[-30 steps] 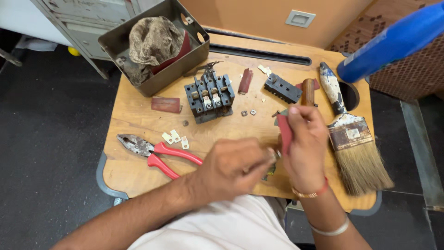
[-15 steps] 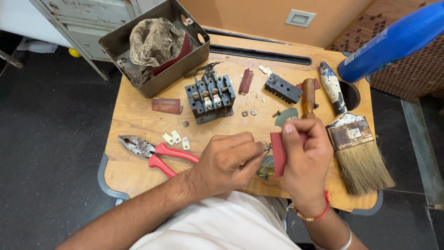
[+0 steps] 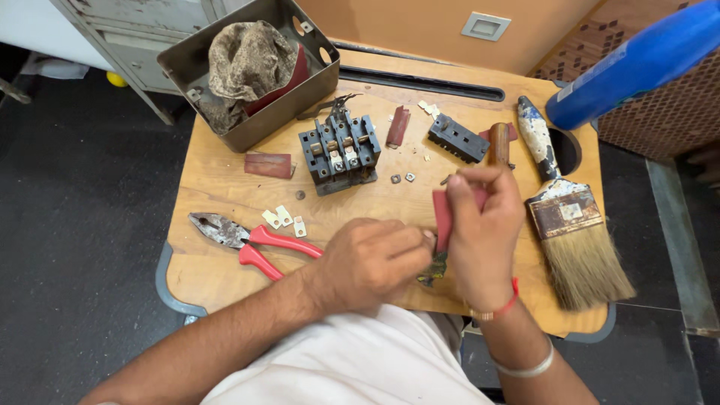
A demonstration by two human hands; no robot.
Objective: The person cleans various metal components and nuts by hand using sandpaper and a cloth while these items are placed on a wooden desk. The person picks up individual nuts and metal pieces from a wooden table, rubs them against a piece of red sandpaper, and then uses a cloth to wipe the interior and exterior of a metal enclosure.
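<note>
I sit at a wooden table (image 3: 225,187) with lots of bits on it. At the far left corner is a big metal box (image 3: 300,90) with a dirty rag (image 3: 244,56) inside. A blue bottle (image 3: 637,64) pokes in at the top right. A wide paint brush (image 3: 570,225) lies on the right side, close to my right hand. In the middle of the table stands a dark switch block (image 3: 341,154) with metal parts. Red pliers (image 3: 251,241) lie on the left, near my left arm. My right hand (image 3: 484,240) is closed around a strip of red sandpaper (image 3: 442,217), pinched between thumb and fingers. My left hand (image 3: 375,262) is curled shut and pinches a small metal piece (image 3: 433,271) at the near edge of the table. The sandpaper stands just above that piece, between my two hands. Three little silver plates (image 3: 285,219) sit just past the pliers.
</note>
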